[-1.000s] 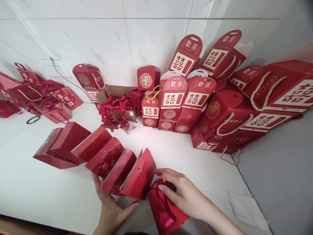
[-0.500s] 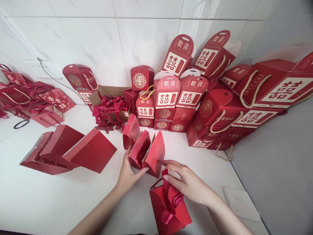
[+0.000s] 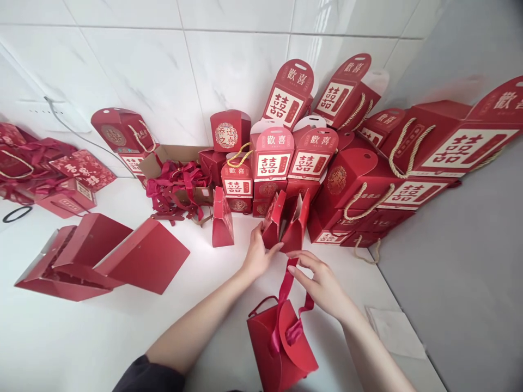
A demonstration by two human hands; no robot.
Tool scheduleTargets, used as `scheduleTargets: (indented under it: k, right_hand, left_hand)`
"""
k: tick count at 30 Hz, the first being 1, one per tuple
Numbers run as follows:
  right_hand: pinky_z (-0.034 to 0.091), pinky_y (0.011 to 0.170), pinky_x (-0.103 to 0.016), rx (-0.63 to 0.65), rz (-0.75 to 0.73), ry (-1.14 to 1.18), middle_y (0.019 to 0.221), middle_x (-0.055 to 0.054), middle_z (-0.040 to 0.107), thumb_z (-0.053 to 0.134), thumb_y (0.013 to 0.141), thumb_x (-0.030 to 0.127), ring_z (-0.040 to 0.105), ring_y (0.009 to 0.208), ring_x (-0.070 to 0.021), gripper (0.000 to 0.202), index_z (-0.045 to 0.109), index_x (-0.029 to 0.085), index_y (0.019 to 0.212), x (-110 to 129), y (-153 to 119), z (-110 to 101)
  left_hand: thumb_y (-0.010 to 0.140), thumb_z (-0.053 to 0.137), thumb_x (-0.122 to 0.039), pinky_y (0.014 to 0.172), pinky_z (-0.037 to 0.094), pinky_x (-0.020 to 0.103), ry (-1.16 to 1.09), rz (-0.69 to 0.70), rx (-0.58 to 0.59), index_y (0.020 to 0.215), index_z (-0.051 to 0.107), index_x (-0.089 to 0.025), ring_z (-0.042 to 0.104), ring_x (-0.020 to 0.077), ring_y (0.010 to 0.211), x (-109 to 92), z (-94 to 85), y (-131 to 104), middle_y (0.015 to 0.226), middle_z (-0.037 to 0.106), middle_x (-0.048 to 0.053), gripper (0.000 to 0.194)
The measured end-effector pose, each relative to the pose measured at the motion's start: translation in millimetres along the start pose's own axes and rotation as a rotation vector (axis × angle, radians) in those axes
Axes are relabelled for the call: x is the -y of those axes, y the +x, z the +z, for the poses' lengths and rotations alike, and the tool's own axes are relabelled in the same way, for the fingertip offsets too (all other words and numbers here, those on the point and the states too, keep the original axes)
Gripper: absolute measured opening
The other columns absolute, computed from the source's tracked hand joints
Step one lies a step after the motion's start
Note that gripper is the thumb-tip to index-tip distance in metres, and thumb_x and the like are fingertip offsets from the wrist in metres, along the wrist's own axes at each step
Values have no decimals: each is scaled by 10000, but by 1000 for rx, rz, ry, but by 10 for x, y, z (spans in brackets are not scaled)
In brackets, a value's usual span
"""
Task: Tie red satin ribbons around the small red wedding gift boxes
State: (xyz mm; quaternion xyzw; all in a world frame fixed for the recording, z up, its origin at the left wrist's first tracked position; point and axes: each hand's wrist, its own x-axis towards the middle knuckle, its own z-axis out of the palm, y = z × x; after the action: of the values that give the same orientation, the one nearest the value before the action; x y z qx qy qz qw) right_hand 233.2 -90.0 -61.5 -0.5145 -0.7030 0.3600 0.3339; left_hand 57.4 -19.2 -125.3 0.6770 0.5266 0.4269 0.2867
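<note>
- Head view: the left hand (image 3: pixel 257 253) is at a pair of upright small red boxes (image 3: pixel 273 224) at mid-scene. Its fingers touch the left side of the left box, its thumb lies along the near edge, and thumb and fingers are apart.
- The right hand (image 3: pixel 322 280) has thumb and fingers clamped on a dark red ribbon (image 3: pixel 287 283), just near of the pair.
- The ribbon runs down to a ribbon-tied red box (image 3: pixel 281 348) with curved interlocking flaps, on the near part of the white worktop (image 3: pixel 216 337).
- One narrow red box (image 3: pixel 223 224) stands upright on the worktop, left of the pair and apart from it.
- Three larger red boxes (image 3: pixel 143 256) sit close together at left.
- Far of the narrow box, an open carton (image 3: pixel 163 154) holds a tangle of red ribbons (image 3: pixel 180 182), some spilling over its near side.
- Stacked printed boxes (image 3: pixel 355 179), several with rope handles, occupy the far right.
- At far left are more red boxes (image 3: pixel 67 196) and a black ring (image 3: pixel 17 214).
- A white sheet (image 3: pixel 394 332) lies at right, beside the grey wall (image 3: pixel 461 272).
</note>
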Motion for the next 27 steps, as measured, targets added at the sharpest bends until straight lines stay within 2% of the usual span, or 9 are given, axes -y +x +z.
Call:
scheduleTargets:
  k: [4,7,9,12,16,19,22,24,27]
  right_hand:
    - [426,995,-394,7,-8,78,1245,-81,614,518,948,370,569,1141,-234,207,655,218,981,46,-35,18]
    - [468,951,-357,90,-30,202,1137,-68,668,525,952,367,605,1085,-215,212,654,228,1046,170,-118,-5]
    - [509,845,-303,153,-55,275,1095,-71,679,526,954,355,630,1023,-200,198,655,219,1021,258,-170,-2]
    - [505,782,-257,223,-131,310,1048,-64,684,523,960,302,643,946,-168,161,646,204,930,347,-208,51]
    - [480,856,-270,293,-210,265,999,-42,682,516,962,246,631,934,-153,126,632,210,925,383,-202,144]
    - [477,849,-275,320,-229,226,989,-42,678,508,964,235,624,922,-154,127,632,215,949,388,-201,171]
    - [476,852,-276,315,-237,215,988,-45,675,501,966,229,620,929,-157,133,632,214,947,384,-207,172]
    - [479,850,-278,302,-231,217,990,-50,674,494,969,234,622,931,-161,144,634,213,943,372,-208,172]
    - [487,837,-283,291,-219,211,996,-60,674,490,972,252,626,928,-170,158,639,212,937,347,-202,181]
  left_hand:
    - [853,643,-320,1093,380,461,185,195,-71,1363,408,-221,443,290,1308,-140,-281,-143,1337,477,145,570]
    - [765,742,-301,1123,337,488,305,305,-527,1355,392,-217,418,309,1322,-75,-690,-241,1344,447,162,691]
    - [721,782,-330,1164,273,506,261,173,-647,1454,249,-205,298,322,1413,61,-914,-209,1486,308,182,916]
    - [771,733,-365,1133,340,475,77,-49,-412,1483,224,-224,354,304,1398,333,-1045,-70,1525,309,166,887]
    - [836,646,-363,1052,438,461,53,-87,-88,1467,297,-178,490,300,1295,548,-891,33,1454,443,169,745]
    - [828,651,-331,1087,407,467,96,-19,63,1474,313,-196,474,295,1315,426,-779,-41,1474,439,140,742]
    - [873,598,-293,1136,355,452,208,101,79,1495,284,-241,382,268,1394,142,-904,-224,1523,374,105,699]
    - [882,592,-269,1156,324,461,375,174,-81,1423,412,-263,387,268,1386,-25,-1156,-367,1477,432,85,570]
    - [767,738,-288,1184,211,565,633,242,-583,1326,508,-214,328,346,1399,-152,-1666,-551,1443,435,131,610]
